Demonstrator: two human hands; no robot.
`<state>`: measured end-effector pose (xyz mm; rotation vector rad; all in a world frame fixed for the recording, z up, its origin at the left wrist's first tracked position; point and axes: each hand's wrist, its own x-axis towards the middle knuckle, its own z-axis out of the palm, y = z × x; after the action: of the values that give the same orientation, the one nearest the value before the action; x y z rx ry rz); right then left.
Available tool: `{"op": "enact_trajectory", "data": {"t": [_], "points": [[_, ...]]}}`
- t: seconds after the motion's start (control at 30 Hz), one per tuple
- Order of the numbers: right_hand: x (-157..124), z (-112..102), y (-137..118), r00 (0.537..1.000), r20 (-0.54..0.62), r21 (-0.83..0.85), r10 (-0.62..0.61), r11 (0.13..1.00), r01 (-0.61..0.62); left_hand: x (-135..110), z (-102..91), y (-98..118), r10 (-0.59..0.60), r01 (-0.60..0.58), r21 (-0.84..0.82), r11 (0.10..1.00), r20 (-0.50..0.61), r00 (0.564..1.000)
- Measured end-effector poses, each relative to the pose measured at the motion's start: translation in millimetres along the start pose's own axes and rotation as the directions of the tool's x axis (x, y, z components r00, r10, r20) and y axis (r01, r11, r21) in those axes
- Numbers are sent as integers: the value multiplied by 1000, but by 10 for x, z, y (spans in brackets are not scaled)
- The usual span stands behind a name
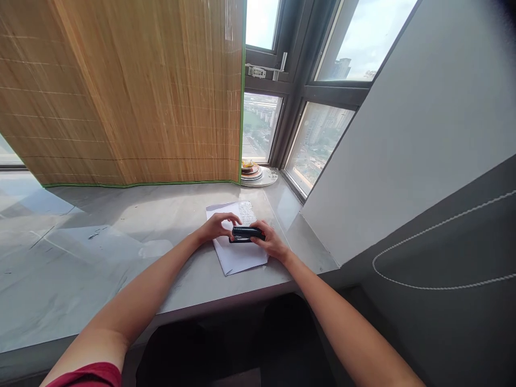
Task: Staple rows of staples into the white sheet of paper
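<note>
A black stapler (246, 232) lies sideways above white paper, its nose pointing left. My right hand (271, 242) wraps round its right end, thumb on the near side. At the nose, my left hand (217, 227) makes a C shape, fingers curved and apart. Its thumb is at the stapler's left tip; whether it presses there I cannot tell. The index finger arches above the nose with a gap below it. Under both hands the white paper (241, 262) rests at a slant on the grey marble sill, with a lifted corner at its front edge.
Behind the paper is a white patterned patch (246, 210). Stacked plates (258, 176) stand in the window corner. A bamboo blind (141, 97) hangs over the sill at left. A bead cord (435, 288) loops at right. The sill's front edge (226, 295) is close to me.
</note>
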<state>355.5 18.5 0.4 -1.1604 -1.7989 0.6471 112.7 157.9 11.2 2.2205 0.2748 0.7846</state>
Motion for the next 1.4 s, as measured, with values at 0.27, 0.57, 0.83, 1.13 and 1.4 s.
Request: {"op": "enact_trajectory", "data": {"t": [0.27, 0.57, 0.83, 1.13, 1.4], "points": [[-8, 78, 46, 1000, 29, -34, -9, 999, 10, -10, -64, -64, 7, -11, 26, 1000, 150, 989], [-12, 147, 25, 999, 52, -143, 8, 990, -1, -32, -178, -42, -137, 134, -369, 919, 19, 990], [-293, -167, 70, 998, 14, -178, 59, 982, -56, -97, -261, -51, -239, 157, -597, 787, -60, 969], [-718, -651, 97, 982, -85, -251, 170, 950, -186, -96, -209, -63, -252, 203, -624, 755, 10, 968], [-667, -633, 146, 974, -90, -192, 208, 956, -222, -98, -149, -36, -238, 299, -587, 752, 181, 954]]}}
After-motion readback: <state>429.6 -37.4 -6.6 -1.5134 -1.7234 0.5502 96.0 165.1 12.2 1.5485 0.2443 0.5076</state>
